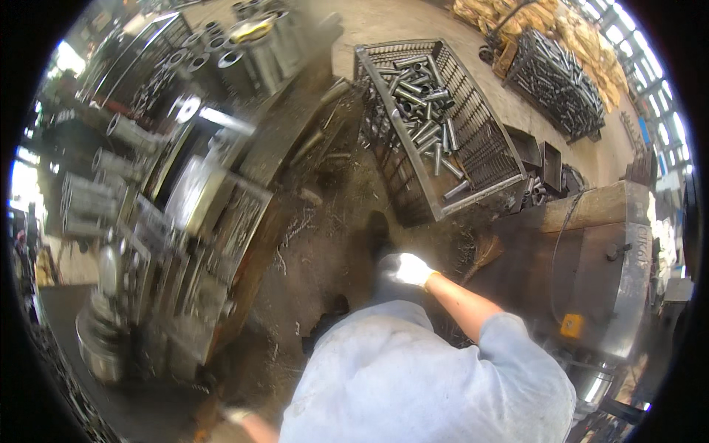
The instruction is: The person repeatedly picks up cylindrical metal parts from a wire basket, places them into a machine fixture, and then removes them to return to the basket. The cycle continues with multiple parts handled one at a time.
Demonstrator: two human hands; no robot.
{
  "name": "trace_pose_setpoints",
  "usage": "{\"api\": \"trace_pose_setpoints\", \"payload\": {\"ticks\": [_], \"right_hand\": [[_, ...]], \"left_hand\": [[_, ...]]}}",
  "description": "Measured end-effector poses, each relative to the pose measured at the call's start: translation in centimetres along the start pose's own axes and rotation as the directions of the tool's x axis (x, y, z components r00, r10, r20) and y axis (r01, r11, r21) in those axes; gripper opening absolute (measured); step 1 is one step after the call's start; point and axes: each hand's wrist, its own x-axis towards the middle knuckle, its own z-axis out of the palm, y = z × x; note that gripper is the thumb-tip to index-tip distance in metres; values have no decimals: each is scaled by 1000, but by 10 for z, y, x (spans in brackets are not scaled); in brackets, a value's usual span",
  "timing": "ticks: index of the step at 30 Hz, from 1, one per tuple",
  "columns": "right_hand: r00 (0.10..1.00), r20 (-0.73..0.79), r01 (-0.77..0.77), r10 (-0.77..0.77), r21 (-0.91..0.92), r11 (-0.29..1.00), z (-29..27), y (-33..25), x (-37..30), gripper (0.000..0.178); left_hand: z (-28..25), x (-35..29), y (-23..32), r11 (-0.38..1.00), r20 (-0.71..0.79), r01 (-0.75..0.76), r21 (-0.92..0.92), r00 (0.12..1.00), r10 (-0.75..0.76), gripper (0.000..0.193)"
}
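Right hand (408, 269): we see it gloved in white, held out in front of the chest above the dirty floor, forearm bare up to a pale blue sleeve (517, 347).
Fingers of the right hand: curled downward and partly blurred; we cannot tell whether they close on anything, and nothing clearly shows in the grip.
Left hand (238, 415): only a sliver of a light glove at the lower edge, low beside the machine; we cannot tell how its fingers stand or whether it holds anything.
Nearest work: a wire basket (473, 188) holding short metal tubes (425, 111), tipped with its open side toward us.
Direction from the fingers: the basket lies ahead and slightly to the right of the right hand, its near rim well apart from the glove.
Long axis: the basket runs away from us, from near corner to far corner; the tubes inside lie jumbled, most across that line.
Nearer hand: the right, by a wide margin.
Around it: a blurred metal machine (170, 244) on our left, a second full crate (557, 81) farther off, a straw broom (484, 255) just beside the right hand.
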Motion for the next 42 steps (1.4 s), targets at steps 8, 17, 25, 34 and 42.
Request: {"api": "trace_pose_setpoints", "payload": {"ticks": [8, 17, 25, 34, 42], "right_hand": [[908, -310, -40, 283, 607, 793, -217, 158, 105, 34], [903, -170, -19, 396, 903, 430, -306, 395, 385, 95], [696, -423, -162, 581, 695, 701, -366, 468, 546, 44], [737, -91, -187, 669, 925, 331, -279, 536, 688, 36], [661, -382, 244, 646, 923, 296, -367, 489, 547, 37]], "left_hand": [[416, -320, 215, 611, 883, -783, -115, 201, 424, 45], [824, -597, 438, -343, 491, -740, -579, -652, 577, 54], [868, -592, 438, -310, 609, -766, -563, -638, 471, 39], [873, -599, 445, -363, 604, -735, -572, -678, 419, 46], [870, -593, 446, -396, 695, -757, -520, -644, 320, 53]]}}
